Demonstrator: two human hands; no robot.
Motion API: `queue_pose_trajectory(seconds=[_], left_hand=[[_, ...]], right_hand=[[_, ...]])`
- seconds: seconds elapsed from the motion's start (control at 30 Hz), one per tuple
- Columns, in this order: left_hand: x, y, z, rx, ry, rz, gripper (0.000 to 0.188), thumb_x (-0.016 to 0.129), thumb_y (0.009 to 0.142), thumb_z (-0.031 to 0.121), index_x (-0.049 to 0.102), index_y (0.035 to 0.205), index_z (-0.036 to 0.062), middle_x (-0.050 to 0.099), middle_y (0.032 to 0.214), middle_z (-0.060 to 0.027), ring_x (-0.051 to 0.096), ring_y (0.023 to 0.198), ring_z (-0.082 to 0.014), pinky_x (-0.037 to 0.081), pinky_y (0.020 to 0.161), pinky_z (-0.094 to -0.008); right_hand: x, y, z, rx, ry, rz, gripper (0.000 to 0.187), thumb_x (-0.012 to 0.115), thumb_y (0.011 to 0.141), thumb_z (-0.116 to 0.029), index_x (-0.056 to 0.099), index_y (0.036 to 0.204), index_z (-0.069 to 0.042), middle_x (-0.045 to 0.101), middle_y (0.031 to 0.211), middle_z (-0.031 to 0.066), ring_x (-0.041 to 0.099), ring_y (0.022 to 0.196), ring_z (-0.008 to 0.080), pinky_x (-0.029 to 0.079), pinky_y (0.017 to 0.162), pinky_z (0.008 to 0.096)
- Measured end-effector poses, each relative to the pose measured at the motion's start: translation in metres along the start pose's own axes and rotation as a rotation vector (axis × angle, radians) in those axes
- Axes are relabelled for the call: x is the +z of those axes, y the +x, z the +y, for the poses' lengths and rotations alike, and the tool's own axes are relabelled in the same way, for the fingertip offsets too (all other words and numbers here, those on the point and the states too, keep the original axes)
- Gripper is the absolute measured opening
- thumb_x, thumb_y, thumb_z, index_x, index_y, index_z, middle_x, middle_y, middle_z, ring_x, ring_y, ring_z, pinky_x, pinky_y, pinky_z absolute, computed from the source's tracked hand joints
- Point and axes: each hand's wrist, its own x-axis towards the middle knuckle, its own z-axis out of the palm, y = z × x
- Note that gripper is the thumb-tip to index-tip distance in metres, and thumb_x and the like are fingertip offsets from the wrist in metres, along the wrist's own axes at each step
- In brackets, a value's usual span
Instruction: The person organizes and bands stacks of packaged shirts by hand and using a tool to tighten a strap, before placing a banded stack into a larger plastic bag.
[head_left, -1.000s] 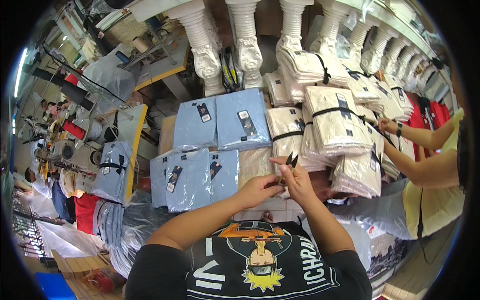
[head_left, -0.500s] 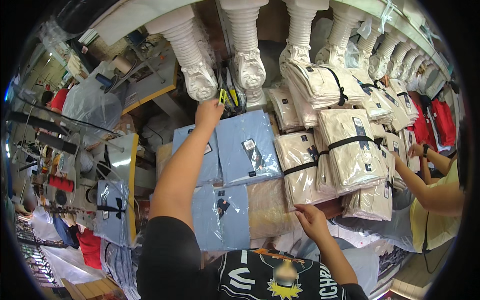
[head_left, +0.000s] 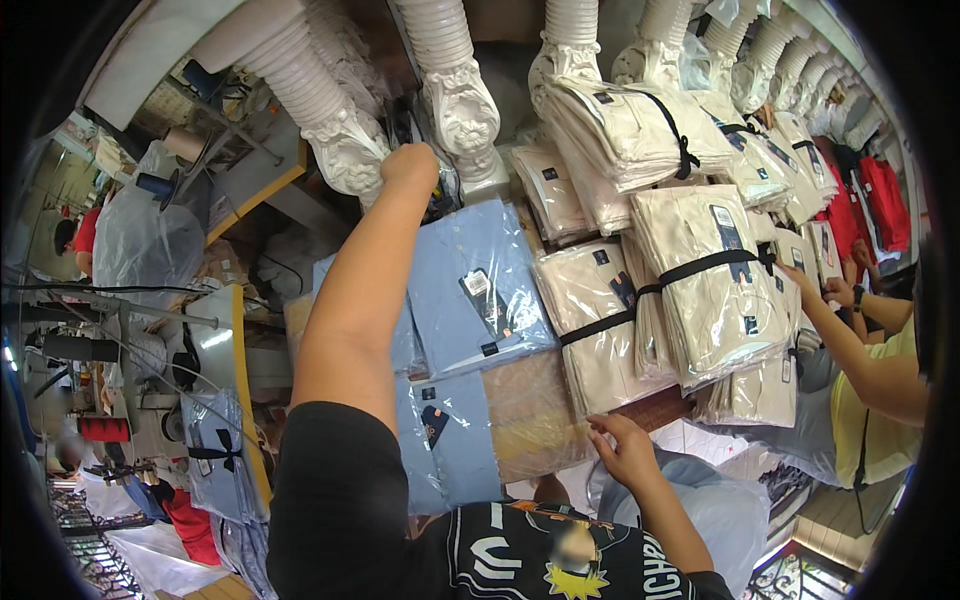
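Note:
My left hand (head_left: 410,168) reaches far forward to a dark, plastic-covered bundle (head_left: 440,188) between two white balusters. Its fingers curl down out of sight, and whatever they grip is hidden. Below that forearm lie blue folded garments in clear plastic (head_left: 450,290), with dark tags. Loosely bent, with fingers apart, my right hand (head_left: 630,455) hovers by the lower corner of a beige garment pack (head_left: 595,350) and appears to hold nothing. A black band ties that pack. Another banded beige stack (head_left: 690,240) rises beside it.
Ornate white balusters (head_left: 465,110) line the far side. At left stand a yellow-edged table (head_left: 240,370) and thread spools (head_left: 105,429). A co-worker's arm (head_left: 850,350) reaches to beige packs at right. Brown wrapped material (head_left: 540,410) lies between the blue and beige packs.
The view has shifted. My left hand has gone further in between the balusters, and the yellow tool it pinched is out of sight. My right hand stays by the beige pack.

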Motion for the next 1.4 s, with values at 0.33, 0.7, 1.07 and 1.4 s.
queue_pose_trajectory(seconds=[0.33, 0.7, 1.07, 1.4], left_hand=[[0.027, 0.001, -0.023, 0.065, -0.278, 0.324, 0.027, 0.059, 0.077, 0.011, 0.061, 0.105, 0.0093, 0.061, 0.103, -0.0140, 0.059, 0.095, -0.0295, 0.047, 0.080, -0.0386], [0.104, -0.237, -0.051, -0.057, -1.133, 0.264, 0.020, 0.057, 0.084, 0.013, 0.062, 0.101, 0.0052, 0.065, 0.088, -0.0056, 0.059, 0.078, -0.0081, 0.047, 0.069, -0.0240], [0.155, -0.319, -0.040, 0.132, -0.749, 0.230, 0.031, 0.064, 0.076, 0.010, 0.059, 0.106, 0.0067, 0.061, 0.098, -0.0072, 0.057, 0.093, -0.0228, 0.044, 0.084, -0.0328], [0.158, -0.265, -0.013, -0.002, -0.492, -0.010, 0.096, 0.078, 0.062, 0.035, 0.024, 0.138, 0.0097, 0.022, 0.140, -0.0205, 0.022, 0.130, -0.0368, 0.025, 0.103, -0.0474]], right_hand=[[-0.003, -0.006, 0.007, -0.016, -0.009, -0.010, 0.024, 0.061, 0.076, -0.012, 0.061, 0.099, -0.004, 0.062, 0.085, 0.0133, 0.059, 0.082, 0.0297, 0.046, 0.074, 0.0380], [-0.039, -0.012, -0.015, -0.149, 0.020, 0.038, 0.023, 0.061, 0.078, -0.011, 0.061, 0.100, -0.001, 0.062, 0.089, 0.0155, 0.061, 0.081, 0.0284, 0.048, 0.072, 0.0346], [-0.056, -0.023, -0.025, 0.007, 0.348, -0.057, 0.024, 0.061, 0.083, -0.010, 0.060, 0.104, 0.000, 0.064, 0.085, 0.0106, 0.060, 0.075, 0.0140, 0.047, 0.067, 0.0260], [0.018, 0.012, -0.022, -0.041, 0.216, -0.271, 0.028, 0.061, 0.081, -0.017, 0.062, 0.105, -0.004, 0.064, 0.093, 0.0137, 0.062, 0.080, 0.0219, 0.049, 0.070, 0.0311]])
